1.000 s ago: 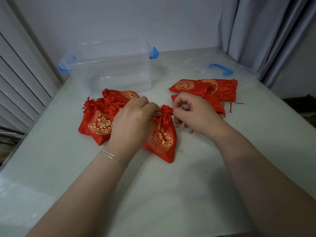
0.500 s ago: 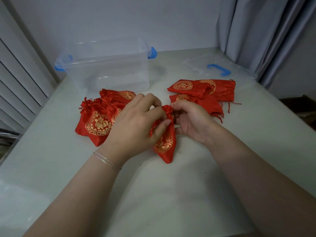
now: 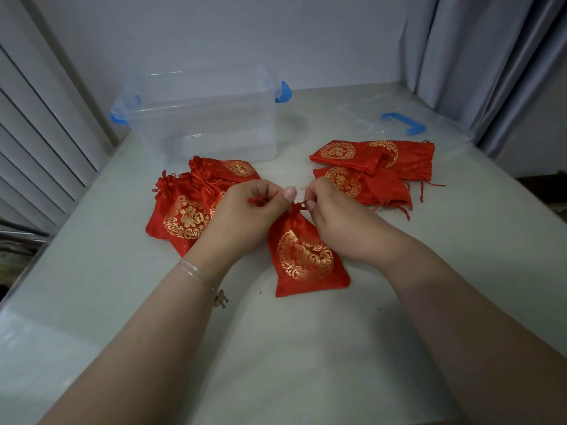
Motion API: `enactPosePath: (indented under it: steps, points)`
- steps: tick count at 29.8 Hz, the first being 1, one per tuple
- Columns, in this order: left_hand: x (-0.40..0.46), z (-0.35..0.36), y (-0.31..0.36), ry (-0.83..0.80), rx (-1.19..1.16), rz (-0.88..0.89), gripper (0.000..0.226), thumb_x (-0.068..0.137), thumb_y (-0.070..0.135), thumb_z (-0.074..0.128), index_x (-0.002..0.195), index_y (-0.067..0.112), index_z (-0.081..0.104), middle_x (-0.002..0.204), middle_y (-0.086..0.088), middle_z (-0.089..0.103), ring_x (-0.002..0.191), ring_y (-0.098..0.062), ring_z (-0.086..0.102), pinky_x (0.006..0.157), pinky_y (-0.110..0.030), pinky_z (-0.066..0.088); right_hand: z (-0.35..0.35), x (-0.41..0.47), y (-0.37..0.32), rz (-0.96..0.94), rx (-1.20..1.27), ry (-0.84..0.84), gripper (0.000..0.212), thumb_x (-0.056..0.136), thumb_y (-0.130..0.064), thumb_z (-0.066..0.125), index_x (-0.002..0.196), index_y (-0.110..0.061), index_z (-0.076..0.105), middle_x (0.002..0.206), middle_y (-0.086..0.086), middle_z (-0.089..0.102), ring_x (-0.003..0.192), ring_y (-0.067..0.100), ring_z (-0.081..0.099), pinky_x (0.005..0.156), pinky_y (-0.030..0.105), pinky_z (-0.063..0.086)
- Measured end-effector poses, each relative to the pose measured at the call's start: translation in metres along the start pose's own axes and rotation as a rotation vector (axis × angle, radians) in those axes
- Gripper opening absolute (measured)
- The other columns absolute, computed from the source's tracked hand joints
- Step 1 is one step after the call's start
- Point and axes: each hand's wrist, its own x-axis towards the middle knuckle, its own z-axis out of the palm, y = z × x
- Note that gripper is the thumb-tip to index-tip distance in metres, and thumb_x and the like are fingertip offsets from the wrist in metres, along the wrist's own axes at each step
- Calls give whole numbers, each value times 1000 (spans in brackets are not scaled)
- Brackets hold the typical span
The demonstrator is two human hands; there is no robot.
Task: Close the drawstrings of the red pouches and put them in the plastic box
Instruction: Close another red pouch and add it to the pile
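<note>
Head view: a red satin drawstring pouch with a round gold emblem (image 3: 306,256) lies near the middle of the pale grey table (image 3: 276,348), its gathered neck pointing away from the person and its bottom towards them. The left hand (image 3: 245,216) sits just left of the neck, fingers curled, pinching a thin red drawstring cord (image 3: 260,198) that crosses its fingers. The right hand (image 3: 334,213) sits just right of the neck, its fingers curled and pinching the cord on that side; the exact grip there is hard to make out. The neck of the pouch is bunched tight between the two hands. A thin silver bracelet (image 3: 196,273) circles the left wrist.

To the left, partly behind the left hand, a heap of red gold-printed pouches with gathered necks (image 3: 184,210) rests on the table. To the right and farther off, a stack of flat red gold-printed pouches with loose cords (image 3: 377,167) lies well apart from the heap. Beyond the heap stands a clear plastic box with blue latches (image 3: 208,124), open at the top, with no pouch visible inside. Its clear lid with a blue handle (image 3: 402,122) lies flat at the far right, beside a grey curtain (image 3: 478,56).
</note>
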Motion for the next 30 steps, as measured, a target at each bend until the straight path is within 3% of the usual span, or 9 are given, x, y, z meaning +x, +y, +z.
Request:
enactPosePath:
  steps: [3, 10, 13, 16, 20, 22, 24, 28, 30]
  points:
    - [1, 0, -2, -18, -33, -92, 16, 78, 22, 75, 85, 9, 69, 65, 7, 60, 49, 7, 49, 48, -5, 37, -1, -2, -4, -17, 2, 0, 5, 100, -21, 36, 98, -18, 40, 80, -9, 43, 73, 17, 50, 64, 40, 42]
    - [2, 3, -6, 14, 175, -7, 10, 79, 9, 72, 89, 12, 71, 74, 9, 67, 53, 9, 53, 48, -4, 36, 0, -6, -13, -118, -94, 56, 6, 99, -17, 38, 94, -20, 37, 89, -3, 46, 67, 21, 50, 56, 39, 39]
    - [3, 6, -8, 45, 340, 67, 10, 77, 23, 75, 84, 18, 70, 74, 12, 65, 63, 12, 54, 56, -3, 36, 1, -7, -18, -162, -198, 85, 12, 97, -12, 38, 92, -21, 33, 93, -4, 43, 63, 18, 45, 48, 30, 29]
    - [2, 9, -13, 81, 458, 154, 6, 78, 25, 73, 77, 22, 67, 75, 5, 64, 73, 19, 47, 59, -1, 31, 3, -8, -18, -167, -234, 100, 10, 96, -10, 40, 93, -19, 38, 97, -2, 47, 67, 20, 48, 53, 35, 35]
    - [3, 7, -13, 86, 372, 140, 14, 81, 32, 71, 72, 22, 67, 66, 12, 59, 68, 0, 49, 57, -11, 31, 2, -2, -11, -32, 213, 134, 4, 96, -16, 48, 99, -19, 47, 87, -9, 56, 70, 1, 53, 64, 22, 40]
    - [3, 5, -12, 47, 272, 96, 14, 82, 30, 71, 76, 18, 70, 67, 11, 62, 61, 1, 52, 56, -12, 35, -2, 1, -6, 0, 410, 147, 24, 91, -15, 58, 111, -23, 47, 83, -12, 51, 63, -2, 52, 64, 15, 43]
    - [3, 4, -11, 22, 233, 86, 8, 83, 27, 70, 80, 20, 71, 71, 12, 64, 63, 4, 55, 57, -10, 38, -4, 3, -2, 19, 454, 110, 43, 86, -18, 66, 124, -28, 48, 90, -8, 48, 64, 2, 49, 67, 19, 46]
    - [3, 5, -13, -15, 265, 105, 3, 85, 23, 67, 84, 24, 69, 77, 13, 66, 68, 3, 57, 60, -13, 41, 2, 4, -3, 51, 454, 134, 20, 80, -21, 73, 94, -34, 66, 88, -8, 54, 69, 7, 52, 73, 25, 47]
    - [1, 5, -13, -28, 259, 120, 6, 86, 23, 66, 81, 26, 68, 72, 14, 63, 63, 6, 54, 56, -8, 36, 4, 4, -6, 78, 504, 169, 10, 81, -17, 72, 87, -25, 71, 81, -8, 64, 67, 5, 57, 70, 28, 50]
